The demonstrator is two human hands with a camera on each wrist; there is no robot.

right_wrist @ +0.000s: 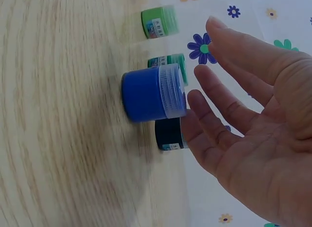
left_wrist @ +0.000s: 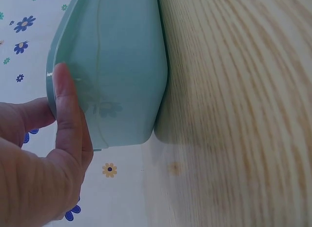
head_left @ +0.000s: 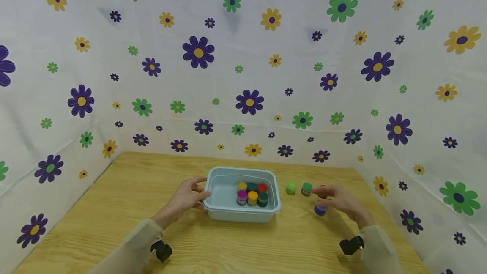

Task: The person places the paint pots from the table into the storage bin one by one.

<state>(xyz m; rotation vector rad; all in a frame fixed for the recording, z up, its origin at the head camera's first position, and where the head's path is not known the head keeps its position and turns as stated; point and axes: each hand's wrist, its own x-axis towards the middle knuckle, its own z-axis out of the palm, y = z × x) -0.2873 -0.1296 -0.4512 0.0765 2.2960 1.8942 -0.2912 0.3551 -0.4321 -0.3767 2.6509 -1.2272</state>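
My left hand (head_left: 185, 200) grips the left rim of a pale blue plastic tub (head_left: 243, 215); the left wrist view shows the thumb on one side of the rim (left_wrist: 50, 85) and fingers on the other. Inside the tub stand several small paint jars, among them a magenta jar (head_left: 242, 198), an orange jar (head_left: 253, 198) and a red jar (head_left: 262, 188). My right hand (head_left: 342, 202) hovers by a blue paint jar (right_wrist: 146, 94), its fingers spread and loosely bent around nothing. Whether a fingertip touches the jar's clear lid, I cannot tell. A dark jar (right_wrist: 168, 134) stands behind it, partly hidden.
Between the tub and my right hand, a light green jar (head_left: 291, 188) and a darker green jar (head_left: 306, 189) stand on the wooden table (head_left: 236, 248). White flowered cloth (head_left: 228, 83) walls in the table at the back and both sides.
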